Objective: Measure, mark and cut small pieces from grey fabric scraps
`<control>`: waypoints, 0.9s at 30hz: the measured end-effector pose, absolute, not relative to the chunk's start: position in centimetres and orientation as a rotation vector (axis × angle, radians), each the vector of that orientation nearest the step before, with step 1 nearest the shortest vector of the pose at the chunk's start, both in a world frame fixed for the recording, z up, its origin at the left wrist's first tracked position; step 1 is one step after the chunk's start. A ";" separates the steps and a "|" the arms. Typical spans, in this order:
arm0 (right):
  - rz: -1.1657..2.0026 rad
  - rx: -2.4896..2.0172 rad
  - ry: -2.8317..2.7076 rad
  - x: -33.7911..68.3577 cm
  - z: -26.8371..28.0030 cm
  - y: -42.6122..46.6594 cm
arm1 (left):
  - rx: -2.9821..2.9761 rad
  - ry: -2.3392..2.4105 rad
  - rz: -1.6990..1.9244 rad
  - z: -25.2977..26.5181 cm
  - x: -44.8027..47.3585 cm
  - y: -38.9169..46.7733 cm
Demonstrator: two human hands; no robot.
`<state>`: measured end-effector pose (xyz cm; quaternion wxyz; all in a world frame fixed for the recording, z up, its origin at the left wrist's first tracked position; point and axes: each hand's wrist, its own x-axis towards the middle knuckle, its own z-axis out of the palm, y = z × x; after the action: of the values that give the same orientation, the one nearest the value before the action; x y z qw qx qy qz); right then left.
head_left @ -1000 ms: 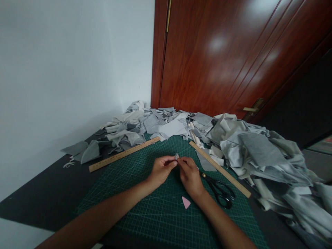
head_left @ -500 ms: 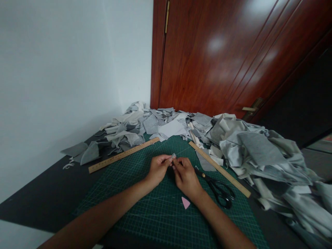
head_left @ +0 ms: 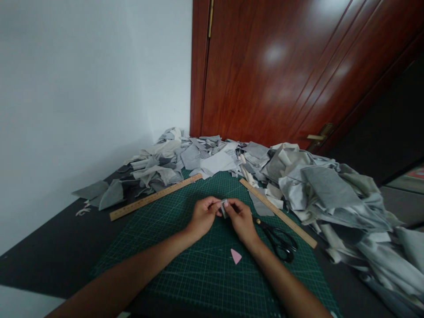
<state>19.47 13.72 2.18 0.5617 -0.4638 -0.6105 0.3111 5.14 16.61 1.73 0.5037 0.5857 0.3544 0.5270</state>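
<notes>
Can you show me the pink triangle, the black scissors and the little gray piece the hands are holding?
Pink triangle (head_left: 236, 256): head view, middle of its flat top.
Black scissors (head_left: 268, 230): head view, where the handles begin.
Little gray piece (head_left: 224, 210): head view, its visible middle.

Black table (head_left: 43, 254) bears green mat (head_left: 198, 276) (gridded), scraps (head_left: 217, 162).

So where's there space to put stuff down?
Free: the cutting mat between the left forearm and pink tailor's chalk; the black tabletop between left forearm and fabric scraps. Crowded: the back, heaped with scraps; the right side, with scissors and a wooden ruler.
</notes>
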 end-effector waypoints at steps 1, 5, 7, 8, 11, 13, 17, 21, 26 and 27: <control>0.748 -1.087 -1.433 19.5 2.2 13.7 | 1.427 0.868 1.277 1.8 5.2 16.6; 0.755 -1.085 -1.412 19.4 2.1 13.7 | 1.434 0.916 1.275 1.8 5.2 16.5; 0.742 -1.094 -1.402 19.3 2.0 13.6 | 1.404 0.911 1.274 1.6 5.3 16.5; 0.739 -1.098 -1.398 19.3 1.9 13.6 | 1.389 0.900 1.275 1.5 5.3 16.5; 0.734 -1.111 -1.381 19.1 1.6 13.6 | 1.361 0.856 1.258 1.4 5.4 16.5; 0.732 -1.120 -1.366 19.0 1.4 13.6 | 1.318 0.827 1.222 1.5 5.4 16.5; 0.758 -1.118 -1.385 19.1 1.3 13.7 | 1.203 0.816 1.211 1.8 5.2 16.5; 0.611 -1.099 -1.526 20.6 1.7 13.8 | 1.097 0.805 1.189 1.9 4.9 16.6; 0.230 -0.919 -1.987 23.2 2.6 14.0 | 0.905 0.808 1.070 2.0 4.4 17.3; 0.166 -0.902 -2.061 23.4 2.8 14.0 | 0.872 0.811 1.034 2.1 4.4 17.3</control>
<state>23.39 14.01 2.84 0.4286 -0.3612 -0.8255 0.0665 4.36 17.32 2.13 0.7048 0.3922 0.3650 0.4651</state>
